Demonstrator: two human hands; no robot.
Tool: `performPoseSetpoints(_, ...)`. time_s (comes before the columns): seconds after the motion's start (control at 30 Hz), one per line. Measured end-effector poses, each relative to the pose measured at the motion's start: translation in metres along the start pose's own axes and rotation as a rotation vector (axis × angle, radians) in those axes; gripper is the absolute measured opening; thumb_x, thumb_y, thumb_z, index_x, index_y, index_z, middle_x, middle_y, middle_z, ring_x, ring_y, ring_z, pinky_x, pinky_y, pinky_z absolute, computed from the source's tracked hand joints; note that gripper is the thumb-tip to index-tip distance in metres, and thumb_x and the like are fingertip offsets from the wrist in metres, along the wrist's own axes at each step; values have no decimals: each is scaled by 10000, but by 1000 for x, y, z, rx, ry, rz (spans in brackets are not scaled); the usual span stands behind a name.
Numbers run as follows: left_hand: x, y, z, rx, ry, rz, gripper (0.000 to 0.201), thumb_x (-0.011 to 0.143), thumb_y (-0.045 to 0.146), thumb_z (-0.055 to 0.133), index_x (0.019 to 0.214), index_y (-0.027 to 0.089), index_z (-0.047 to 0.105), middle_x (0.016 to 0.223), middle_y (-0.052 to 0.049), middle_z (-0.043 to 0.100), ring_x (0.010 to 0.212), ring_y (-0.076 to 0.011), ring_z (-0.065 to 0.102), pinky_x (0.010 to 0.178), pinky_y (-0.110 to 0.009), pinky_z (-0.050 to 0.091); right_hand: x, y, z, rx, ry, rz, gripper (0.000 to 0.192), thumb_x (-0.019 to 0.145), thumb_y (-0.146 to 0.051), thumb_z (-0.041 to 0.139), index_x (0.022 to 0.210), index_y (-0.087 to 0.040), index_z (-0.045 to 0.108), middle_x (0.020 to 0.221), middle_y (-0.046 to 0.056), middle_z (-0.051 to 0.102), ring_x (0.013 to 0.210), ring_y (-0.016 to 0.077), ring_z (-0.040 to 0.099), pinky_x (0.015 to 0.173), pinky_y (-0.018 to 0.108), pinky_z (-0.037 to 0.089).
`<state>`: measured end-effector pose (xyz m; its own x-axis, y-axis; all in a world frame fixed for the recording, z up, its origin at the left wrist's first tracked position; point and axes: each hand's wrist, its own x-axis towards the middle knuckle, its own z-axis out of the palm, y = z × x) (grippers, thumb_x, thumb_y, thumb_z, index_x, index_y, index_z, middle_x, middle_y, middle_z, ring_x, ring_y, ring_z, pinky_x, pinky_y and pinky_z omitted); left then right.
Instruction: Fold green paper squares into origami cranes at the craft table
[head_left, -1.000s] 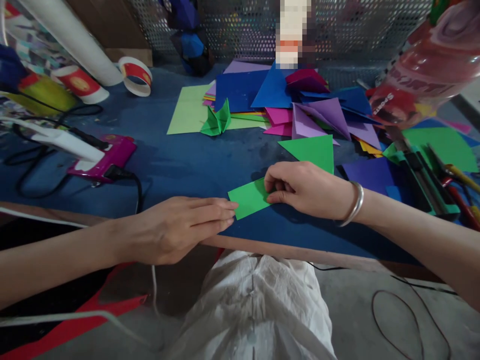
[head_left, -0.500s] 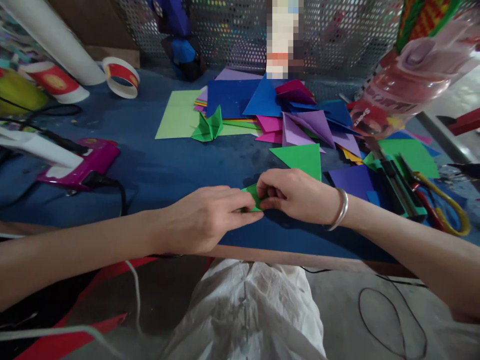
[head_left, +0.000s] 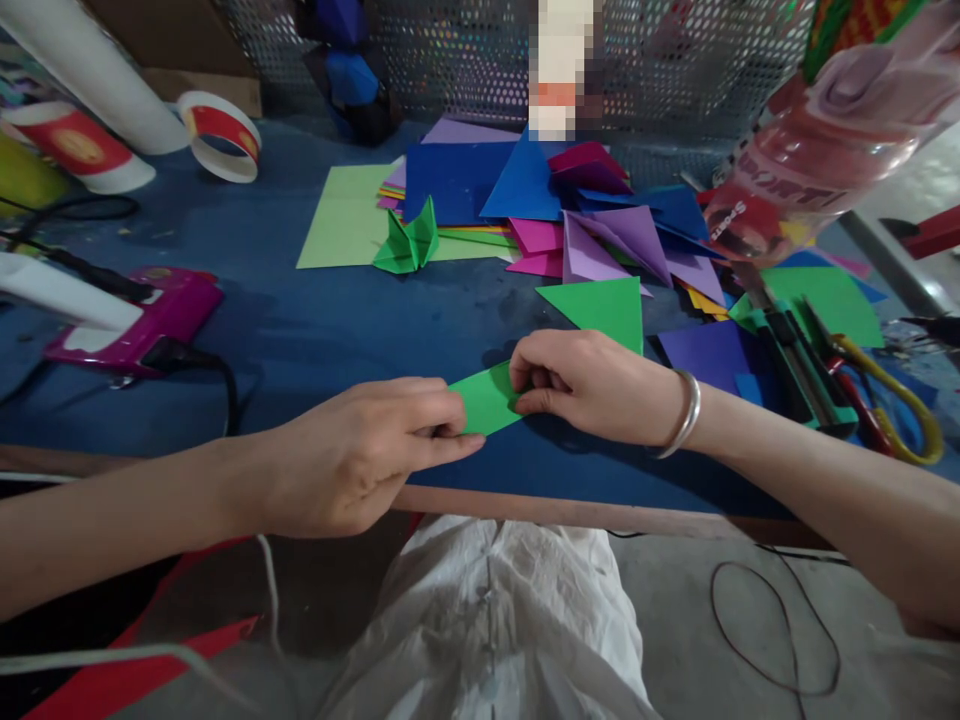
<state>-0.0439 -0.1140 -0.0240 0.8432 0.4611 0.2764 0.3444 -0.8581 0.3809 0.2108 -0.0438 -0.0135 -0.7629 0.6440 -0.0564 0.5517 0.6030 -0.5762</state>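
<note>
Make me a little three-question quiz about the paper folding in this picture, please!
1. True or false: both hands are pinching the small green folded paper strip.
2. What lies just beyond the right hand on the blue table top?
A. a green paper triangle
B. a red paper star
C. a white paper cup
3. Fill the gap: the left hand grips the strip's ____ end.

Key
1. True: fingers of each hand hold one end.
2. A: the green paper triangle.
3. Left, the end nearer the pink glue gun.
</note>
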Motion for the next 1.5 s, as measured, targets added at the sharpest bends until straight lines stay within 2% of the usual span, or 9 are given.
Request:
performPoseSetpoints(0.3,-27,17,-11,104,-37,-120,566,883,6,442,1355,252,634,983,-41,695,866,-197,611,872,-344,514,-1,1,-1,16,1,-14,174,837,-45,773,836,-155,638,736,-48,574,654,82,505,658,231,366)
performPoseSetpoints(0.4,-23,15,-17,112,-36,-153,490,898,27,434,1215,275,715,1027,-44,714,907,-202,647,884,-337,507,-3,2,2,19,28,-29,187,829,-34,767,830,-163,632,730,-49,574,661,90,512,665,234,373)
performPoseSetpoints(0.5,3,3,-25,87,85,-254,378,947,74,422,991,248,755,1079,-50,726,972,-193,682,875,-304,508,-8,1,6,-19,138,-78,169,841,-38,744,875,-170,644,807,-18,623,711,115,549,684,251,395)
performPoseSetpoints(0.6,44,-18,-31,63,248,-377,305,963,165,469,1016,204,767,1102,-62,749,1007,-205,702,925,-328,524,-12,-1,9,-168,279,-153,133,920,-203,737,1032,-171,672,1057,84,683,930,210,615,789,324,440)
performPoseSetpoints(0.77,86,-51,-23,-427,306,-586,236,914,225,578,1046,159,763,1035,-69,766,891,-207,727,773,-333,589,-11,1,17,-305,236,-197,517,924,-598,690,1261,-210,643,1324,146,661,1209,334,568,960,474,427)
performPoseSetpoints(0.97,69,-60,-7,-870,254,-616,298,911,417,704,1013,140,743,1033,-96,769,971,-235,732,848,-365,604,-6,-1,21,-182,380,-284,44,996,-223,635,972,-211,669,1071,67,740,1084,235,642,951,399,426)
performPoseSetpoints(1.13,62,-57,-9,-1128,86,-567,504,890,603,727,1165,181,714,1194,-108,752,1118,-266,718,876,-340,596,-1,-7,12,-211,596,-295,163,1007,-187,565,873,-223,650,888,35,732,918,208,671,903,376,446)
performPoseSetpoints(1.27,63,-51,-12,-1322,-63,-517,634,834,680,745,1268,223,670,1252,-122,729,1074,-280,746,841,-364,628,2,-7,7,-294,759,-355,196,1020,-172,530,860,-220,633,863,43,719,883,210,659,884,382,444)
performPoseSetpoints(1.5,58,-52,-20,-1354,-163,-469,734,780,465,889,1411,275,565,1443,-119,625,1197,-278,710,992,-423,607,-3,-3,11,-406,762,-470,172,1027,-174,528,1030,-229,691,1070,63,758,1049,204,681,940,371,451)
